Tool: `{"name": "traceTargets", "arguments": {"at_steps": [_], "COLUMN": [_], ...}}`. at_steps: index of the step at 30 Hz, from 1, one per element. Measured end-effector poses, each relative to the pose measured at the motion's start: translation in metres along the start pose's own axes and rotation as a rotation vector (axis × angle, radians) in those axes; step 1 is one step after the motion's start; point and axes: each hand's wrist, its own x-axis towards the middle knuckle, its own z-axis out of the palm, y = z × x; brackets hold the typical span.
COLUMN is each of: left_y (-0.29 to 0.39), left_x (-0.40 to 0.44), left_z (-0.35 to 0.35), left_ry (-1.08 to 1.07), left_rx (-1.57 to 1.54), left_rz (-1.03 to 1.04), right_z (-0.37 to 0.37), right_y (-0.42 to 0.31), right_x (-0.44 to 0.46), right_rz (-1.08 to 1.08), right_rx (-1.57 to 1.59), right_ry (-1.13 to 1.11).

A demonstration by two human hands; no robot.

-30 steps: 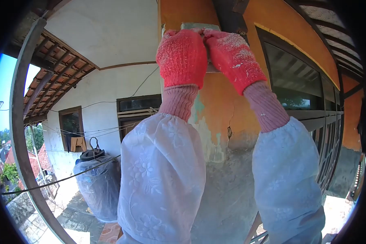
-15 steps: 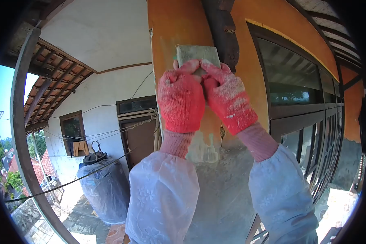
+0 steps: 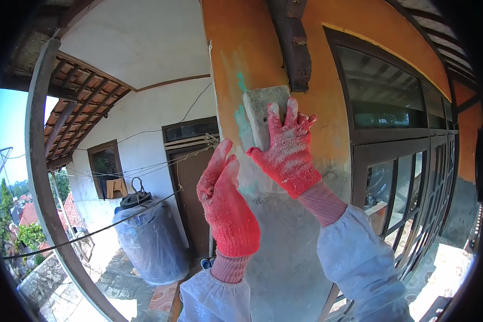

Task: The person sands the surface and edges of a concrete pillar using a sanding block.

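Note:
A grey rectangular block (image 3: pixel 258 110) with a worn, dusty face rests flat against the orange wall (image 3: pixel 327 134). My right hand (image 3: pixel 292 147), in a dusty red knit glove, holds it there, fingers spread over its face and thumb near its lower edge. Lower and to the left, my left hand (image 3: pixel 226 201) is raised in a matching glove. Its fingers are stretched out, apart from the block, with nothing in them. Green and pale patches of paint show beside the block. What lies under my right palm is hidden.
A dark wooden beam (image 3: pixel 296 48) ends just above the block. Barred windows (image 3: pixel 408 177) stand on the right. At left are a plastic-wrapped barrel (image 3: pixel 150 241), a post (image 3: pixel 40 150), strung cords and a brown door (image 3: pixel 193 188).
My left hand has come off the block and moved down, its fingers straightening. My right hand has spread over the block's face, and the block sits lower on the wall.

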Motion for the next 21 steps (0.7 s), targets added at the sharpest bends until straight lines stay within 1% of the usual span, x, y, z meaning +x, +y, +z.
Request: {"name": "traceTargets", "arguments": {"at_steps": [1, 2, 3, 5, 6, 7, 8, 9, 10, 11, 12, 13, 14, 15, 16, 18, 19, 20, 21], "left_y": [0.008, 0.013, 0.020, 0.025, 0.025, 0.025, 0.023, 0.023, 0.024, 0.027, 0.032, 0.036, 0.042, 0.049, 0.055, 0.053, 0.054, 0.060, 0.064], "left_x": [-0.012, -0.026, -0.043, -0.075, -0.091, -0.106, -0.119, -0.131, -0.146, -0.162, -0.176, -0.186, -0.194, -0.204, -0.211, -0.220, -0.220, -0.221, -0.225], "left_z": [-0.016, -0.030, -0.040, -0.062, -0.072, -0.080, -0.086, -0.095, -0.103, -0.116, -0.134, -0.150, -0.160, -0.167, -0.172, -0.180, -0.177, -0.171, -0.167], "left_ry": [0.027, 0.056, 0.084, 0.116, 0.183, 0.250, 0.254, 0.303, 0.356, 0.356, 0.288, 0.225, 0.227, 0.236, 0.247, 0.261, 0.271, 0.204, 0.205], "left_rx": [0.009, 0.016, 0.026, 0.040, 0.086, 0.132, 0.130, 0.155, 0.176, 0.179, 0.287, 0.395, 0.395, 0.510, 0.628, 0.639, 0.653, 0.687, 0.690], "left_rz": [-0.020, -0.041, -0.077, -0.116, -0.142, -0.167, -0.172, -0.204, -0.236, -0.241, -0.238, -0.231, -0.219, -0.235, -0.260, -0.274, -0.279, -0.273, -0.265], "right_z": [0.003, 0.006, 0.005, 0.002, -0.001, 0.003, 0.009, 0.013, 0.013, 0.013, 0.011, 0.008, 0.005, 0.003, 0.000, -0.006, -0.002, 0.004, 0.003], "right_y": [0.001, 0.004, -0.002, -0.020, -0.026, -0.040, -0.058, -0.066, -0.065, -0.063, -0.061, -0.050, -0.032, -0.025, -0.033, -0.044, -0.048, -0.054, -0.059], "right_x": [0.015, 0.037, 0.053, 0.071, 0.065, 0.052, 0.035, 0.023, 0.021, 0.028, 0.041, 0.061, 0.083, 0.096, 0.093, 0.079, 0.070, 0.060, 0.056], "right_rz": [-0.047, -0.026, -0.026, 0.055, -0.069, -0.067, -0.363, -0.651, -0.651, -0.610, -0.567, -0.568, -0.328, -0.090, -0.094, -0.111, -0.113, -0.464, -0.816], "right_rx": [0.023, 0.011, 0.019, -0.032, 0.016, 0.014, -0.024, -0.053, -0.048, -0.075, -0.103, -0.101, -0.074, -0.045, -0.039, -0.084, -0.084, -0.114, -0.144], "right_ry": [0.041, 0.122, 0.127, 0.173, 0.118, 0.112, 0.042, -0.035, -0.047, -0.004, 0.050, 0.058, 0.113, 0.161, 0.158, 0.068, 0.064, 0.031, 0.003]}}
